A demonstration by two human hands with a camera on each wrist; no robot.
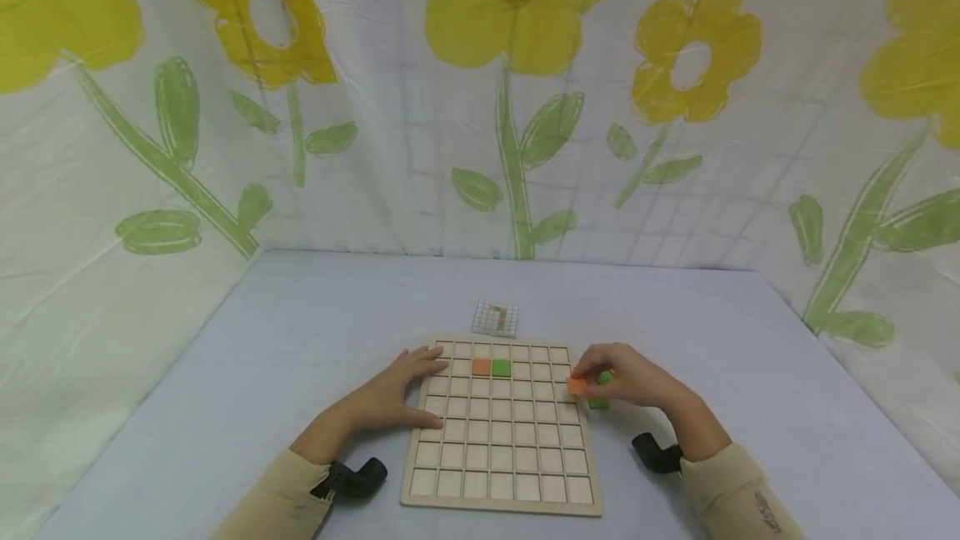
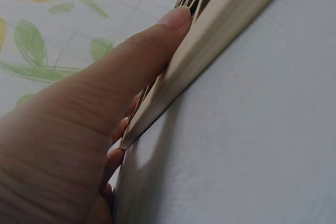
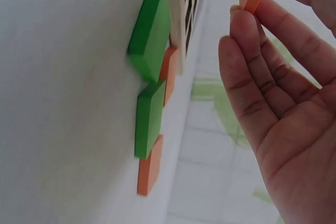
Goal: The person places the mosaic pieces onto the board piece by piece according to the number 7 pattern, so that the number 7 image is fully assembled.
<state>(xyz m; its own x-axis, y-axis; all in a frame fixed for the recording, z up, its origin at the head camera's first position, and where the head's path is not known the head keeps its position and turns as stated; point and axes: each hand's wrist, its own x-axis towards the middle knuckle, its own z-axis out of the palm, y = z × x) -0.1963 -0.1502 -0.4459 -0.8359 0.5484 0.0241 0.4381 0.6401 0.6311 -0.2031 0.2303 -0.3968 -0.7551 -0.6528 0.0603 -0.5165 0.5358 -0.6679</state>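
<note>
Wooden grid board (image 1: 501,458) first: it's lying flat on the pale table (image 1: 337,298), pretty much centred in front of the person, seven squares by seven. Closest to us are two beige sleeves (image 1: 277,498), with a black gadget (image 1: 358,480) on each wrist. Bit further up, the left hand (image 1: 390,394) has its thumb and fingers spread, tips resting on the board's left edge. The right hand (image 1: 626,377) is pinching an orange tile (image 1: 577,387) by the right edge; can't tell if that tile touches the wood. Under that hand, two green tiles (image 3: 152,32) and two loose orange ones (image 3: 150,166) lie bunched on the table. In the second row from the far side, a set orange tile (image 1: 482,367) sits left of a set green tile (image 1: 502,367). Just past the board there's a small gridded card (image 1: 496,317), then a flowery backdrop (image 1: 390,190).
</note>
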